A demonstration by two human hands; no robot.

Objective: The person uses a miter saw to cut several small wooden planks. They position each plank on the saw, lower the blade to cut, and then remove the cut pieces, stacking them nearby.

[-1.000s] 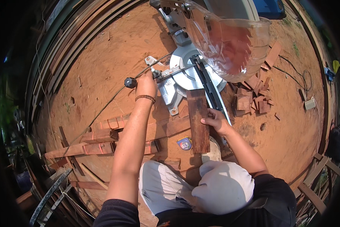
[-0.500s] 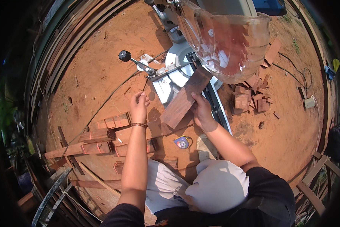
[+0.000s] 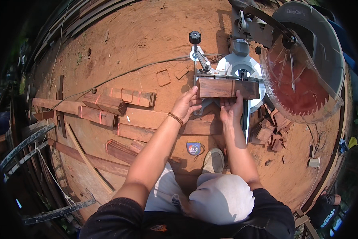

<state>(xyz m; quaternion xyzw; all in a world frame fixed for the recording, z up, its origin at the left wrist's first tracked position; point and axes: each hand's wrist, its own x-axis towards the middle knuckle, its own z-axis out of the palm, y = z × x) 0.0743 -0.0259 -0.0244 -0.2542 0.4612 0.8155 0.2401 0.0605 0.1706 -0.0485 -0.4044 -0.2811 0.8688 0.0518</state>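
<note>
A dark reddish wooden board [image 3: 219, 88] lies crosswise on the miter saw's silver base [image 3: 248, 64], along the fence below a black clamp knob [image 3: 195, 37]. My left hand [image 3: 185, 104] grips its left end, fingertips at the edge and lower fingers loosely curled. My right hand [image 3: 232, 106] holds its near edge toward the right end, fingers partly hidden under it. The red toothed blade [image 3: 296, 91], in a clear guard, sits to the right. A blue tape measure [image 3: 193, 147] lies on the ground below my hands.
Bundled wood pieces [image 3: 101, 101] and long boards lie at left. Offcuts [image 3: 266, 129] are piled right of the saw. A cord [image 3: 133, 63] crosses the dirt. Lumber [image 3: 83, 14] is stacked behind. Another person's dark shirt [image 3: 322, 209] shows at lower right.
The board turned from lengthwise, through diagonal, to crosswise along the fence. My left hand left the clamp area and came to the board's left end. The view has shifted, putting the saw farther right.
</note>
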